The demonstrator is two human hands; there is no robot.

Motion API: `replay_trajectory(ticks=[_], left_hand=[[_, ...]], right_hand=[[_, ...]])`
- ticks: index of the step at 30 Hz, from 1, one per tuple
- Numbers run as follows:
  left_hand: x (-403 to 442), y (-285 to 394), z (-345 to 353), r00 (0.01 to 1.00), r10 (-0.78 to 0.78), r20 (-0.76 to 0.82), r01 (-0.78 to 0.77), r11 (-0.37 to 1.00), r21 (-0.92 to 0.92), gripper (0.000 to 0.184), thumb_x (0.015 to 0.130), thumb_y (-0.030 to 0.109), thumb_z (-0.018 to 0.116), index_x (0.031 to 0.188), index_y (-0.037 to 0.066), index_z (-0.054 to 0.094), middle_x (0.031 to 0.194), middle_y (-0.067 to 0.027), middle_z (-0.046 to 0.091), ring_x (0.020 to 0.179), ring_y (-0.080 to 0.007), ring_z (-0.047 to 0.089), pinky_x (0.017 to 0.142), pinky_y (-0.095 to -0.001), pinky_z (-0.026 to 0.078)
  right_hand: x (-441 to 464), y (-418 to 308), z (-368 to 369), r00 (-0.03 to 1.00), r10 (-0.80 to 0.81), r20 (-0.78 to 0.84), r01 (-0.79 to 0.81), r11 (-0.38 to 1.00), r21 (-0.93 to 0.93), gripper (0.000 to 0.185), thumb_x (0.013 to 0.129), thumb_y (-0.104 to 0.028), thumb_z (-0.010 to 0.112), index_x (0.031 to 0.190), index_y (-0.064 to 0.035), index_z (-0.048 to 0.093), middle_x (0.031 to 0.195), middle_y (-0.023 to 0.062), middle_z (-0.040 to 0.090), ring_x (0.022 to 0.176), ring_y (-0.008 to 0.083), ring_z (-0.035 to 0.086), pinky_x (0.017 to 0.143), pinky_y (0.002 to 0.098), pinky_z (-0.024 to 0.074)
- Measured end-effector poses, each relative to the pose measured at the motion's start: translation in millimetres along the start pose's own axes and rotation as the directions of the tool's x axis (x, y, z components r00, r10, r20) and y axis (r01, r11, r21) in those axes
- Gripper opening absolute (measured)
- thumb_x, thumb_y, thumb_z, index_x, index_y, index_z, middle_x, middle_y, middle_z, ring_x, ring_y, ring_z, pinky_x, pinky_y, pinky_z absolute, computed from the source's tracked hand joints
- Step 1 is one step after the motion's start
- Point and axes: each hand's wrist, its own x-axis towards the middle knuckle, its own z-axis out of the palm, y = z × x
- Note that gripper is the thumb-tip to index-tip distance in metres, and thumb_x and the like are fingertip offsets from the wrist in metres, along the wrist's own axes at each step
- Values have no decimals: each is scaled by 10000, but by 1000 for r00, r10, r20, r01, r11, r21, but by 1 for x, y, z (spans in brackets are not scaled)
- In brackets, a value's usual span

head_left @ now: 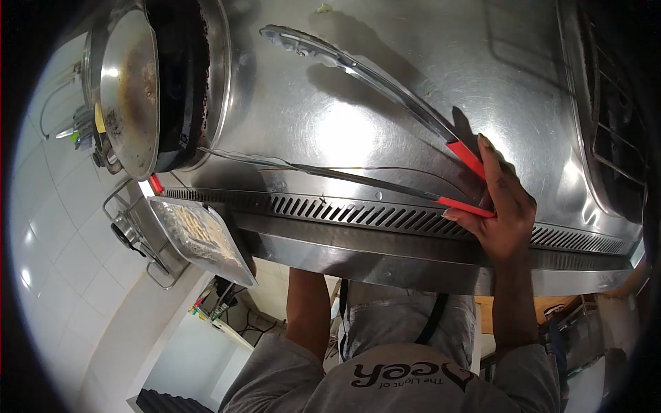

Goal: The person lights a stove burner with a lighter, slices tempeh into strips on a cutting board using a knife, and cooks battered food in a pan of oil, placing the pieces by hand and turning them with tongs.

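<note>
My right hand grips a pair of metal tongs by their red handles. The tongs' two arms are spread wide over the steel stovetop, with nothing between the tips. At the left, beyond the counter's front edge, a shallow metal tray is held up at a tilt. Pale, floury-looking pieces lie in it. My left hand is at the tray's near side, mostly hidden behind the tray and counter edge; its fingers barely show.
A stained round metal lid or pan stands tilted against a dark pan at the upper left. A burner grate is at the right. Slotted vents run along the steel counter's front. White tiles cover the left wall.
</note>
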Motion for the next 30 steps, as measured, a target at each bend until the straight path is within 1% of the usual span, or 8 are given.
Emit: replay_trajectory(ticks=[10,13,16,20,22,25,28,30], left_hand=[[2,2,5,1000,-7,0,7,1000,0,546,965,425,404,1425,132,384,1421,-81,465,1292,-322,407,1060,-485,317],[3,3,5,1000,-9,3,9,1000,2,545,964,428,406,1424,135,385,1420,-80,467,1288,-320,411,1055,-485,321],[4,3,7,1000,-8,4,8,1000,3,545,963,430,407,1423,138,385,1418,-79,469,1283,-319,415,1051,-484,325],[5,4,6,1000,-7,2,7,1000,4,545,962,433,409,1421,141,386,1416,-78,472,1277,-317,421,1044,-483,330],[7,3,10,1000,-10,5,10,1000,2,545,961,435,410,1421,143,386,1415,-77,473,1274,-316,424,1041,-483,333],[7,4,12,1000,-11,8,11,1000,5,545,960,437,412,1420,145,387,1414,-76,475,1270,-315,428,1036,-482,337],[9,3,14,1000,-16,12,16,1000,3,545,959,439,413,1418,148,387,1412,-75,477,1266,-314,432,1032,-482,341],[9,4,15,1000,-16,13,15,1000,7,545,958,441,414,1418,150,387,1411,-75,478,1263,-313,435,1028,-481,343]], right_hand=[[1,2,3,998,-53,-30,53,999,-8,898,596,-464,781,1333,-21,522,1197,138,638,958,252,656,803,351,576],[-4,5,1,999,-30,41,30,999,-11,935,625,-481,770,1351,31,478,1262,228,587,1108,354,624,868,408,541],[-2,1,1,1000,6,7,-6,1000,6,897,598,-452,790,1338,-25,518,1203,142,635,973,264,654,811,354,575],[-3,5,0,999,-25,29,25,999,-27,942,624,-495,769,1359,20,482,1250,218,600,923,284,678,712,338,548],[0,7,2,996,-93,-7,92,994,-59,943,622,-492,773,1361,16,483,1247,215,603,894,272,677,693,329,541],[-2,4,0,1000,-4,30,4,1000,-1,945,608,-471,785,1360,15,483,1247,218,601,972,304,669,758,350,546],[1,2,1,1000,-19,-7,19,1000,-15,917,601,-507,770,1343,-32,514,1185,159,633,1005,288,651,823,364,575],[0,3,1,1000,-7,2,7,1000,-13,917,606,-516,764,1343,-31,514,1184,161,633,1007,290,651,824,366,575]])
